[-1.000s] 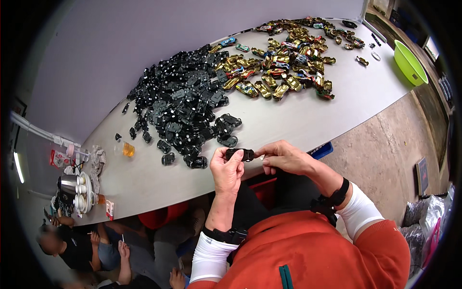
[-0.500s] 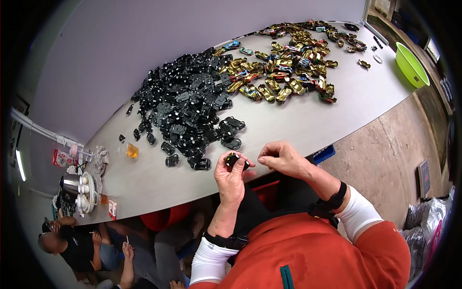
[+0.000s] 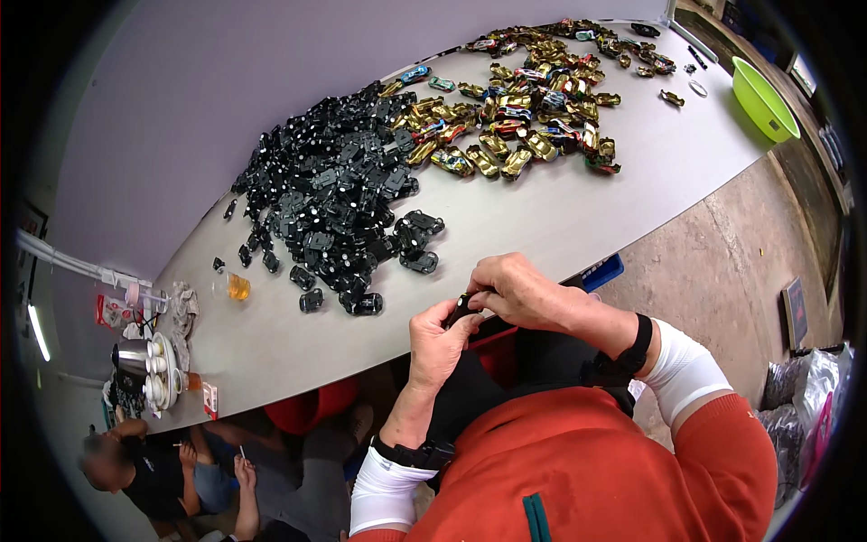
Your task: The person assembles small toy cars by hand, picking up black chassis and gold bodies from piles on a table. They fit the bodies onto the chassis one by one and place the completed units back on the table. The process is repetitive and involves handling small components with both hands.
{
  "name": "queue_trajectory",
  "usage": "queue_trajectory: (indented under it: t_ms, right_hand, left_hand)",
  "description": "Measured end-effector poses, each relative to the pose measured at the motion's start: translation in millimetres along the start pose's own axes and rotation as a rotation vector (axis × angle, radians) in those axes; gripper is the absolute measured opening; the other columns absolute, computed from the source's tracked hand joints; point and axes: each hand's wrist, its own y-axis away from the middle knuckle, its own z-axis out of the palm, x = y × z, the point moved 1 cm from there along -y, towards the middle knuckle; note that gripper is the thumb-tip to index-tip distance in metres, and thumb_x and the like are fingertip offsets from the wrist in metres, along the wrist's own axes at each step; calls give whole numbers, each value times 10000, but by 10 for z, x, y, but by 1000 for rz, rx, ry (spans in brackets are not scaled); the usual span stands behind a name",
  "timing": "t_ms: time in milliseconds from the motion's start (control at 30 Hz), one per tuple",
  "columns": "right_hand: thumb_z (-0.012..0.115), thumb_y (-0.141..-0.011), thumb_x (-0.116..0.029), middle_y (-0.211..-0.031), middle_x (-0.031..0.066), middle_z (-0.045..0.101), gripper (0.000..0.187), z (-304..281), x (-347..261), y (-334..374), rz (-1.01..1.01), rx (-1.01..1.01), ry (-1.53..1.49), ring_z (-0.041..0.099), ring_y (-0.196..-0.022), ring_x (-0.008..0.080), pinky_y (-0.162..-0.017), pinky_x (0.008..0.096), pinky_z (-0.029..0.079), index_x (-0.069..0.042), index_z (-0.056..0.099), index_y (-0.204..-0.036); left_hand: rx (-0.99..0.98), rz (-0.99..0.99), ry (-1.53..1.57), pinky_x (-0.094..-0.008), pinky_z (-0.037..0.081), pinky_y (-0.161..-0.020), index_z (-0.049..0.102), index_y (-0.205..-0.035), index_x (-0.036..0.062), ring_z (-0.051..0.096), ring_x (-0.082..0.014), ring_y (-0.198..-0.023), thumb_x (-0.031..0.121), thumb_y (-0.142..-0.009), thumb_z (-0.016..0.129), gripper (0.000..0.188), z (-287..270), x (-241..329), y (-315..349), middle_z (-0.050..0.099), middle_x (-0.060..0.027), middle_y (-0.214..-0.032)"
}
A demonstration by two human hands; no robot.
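Just off the table's front edge, my left hand (image 3: 435, 349) is closed around a black toy car chassis (image 3: 461, 313), thumb on its near side. My right hand (image 3: 518, 294) bends over the far end of this piece, its fingers pinched against it. Whether a smaller part sits between those fingertips is hidden. Beyond my hands, a large heap of black toy car chassis (image 3: 330, 194) covers the middle of the table (image 3: 533, 212). To its right spreads a pile of shiny toy car bodies (image 3: 515, 122), mostly gold, some red or blue.
A green basin (image 3: 764, 101) stands at the table's right edge. Toward the left are a cup of amber drink (image 3: 237, 287), a tray of white cups (image 3: 161, 372) and a rag (image 3: 184, 307). A blue crate (image 3: 602, 272) shows below the table; another person (image 3: 149, 470) sits lower left.
My right hand has come left and down to the chassis in my left hand, and its fingertips now meet it. The whole view has shifted slightly.
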Motion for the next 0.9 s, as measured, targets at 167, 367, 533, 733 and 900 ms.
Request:
queue_trajectory:
  t_ms: [167,367,533,733,900]
  right_hand:
    - [468,-889,-265,-714,204,595,331,-114,100,33,195,-64,1,576,-698,332,-675,380,454,27,621,-876]
    - [530,-850,-139,-691,116,625,213,-26,155,100,233,3,-257,584,-642,166,-608,314,465,30,645,-910]
    - [600,-807,-62,-717,68,631,155,-6,99,87,338,22,-407,553,-638,92,-595,259,462,27,648,-924]
    - [628,-769,-49,-704,98,651,124,33,91,76,235,89,-312,559,-615,103,-568,267,457,39,646,-855]
    - [632,-759,-45,-708,109,637,105,45,145,57,278,18,-482,557,-635,104,-596,266,454,51,616,-798]
  left_hand:
    - [-32,-136,240,-158,316,-386,591,-889,9,456,-60,-446,84,-819,629,109,-137,31,-105,579,-42,-628]
    - [-63,-149,281,-146,286,-378,618,-908,14,430,-31,-444,103,-810,650,137,-131,25,-120,572,-15,-620]
    - [-55,-131,217,-144,293,-384,621,-963,7,429,-21,-447,77,-810,641,170,-91,10,-121,577,-8,-629]
    - [-43,-116,178,-145,322,-409,626,-971,2,441,-19,-472,48,-801,638,176,-64,3,-112,580,-1,-645]
    - [-46,-94,172,-149,336,-420,625,-977,-2,446,-21,-487,34,-795,640,186,-86,-15,-94,583,0,-663]
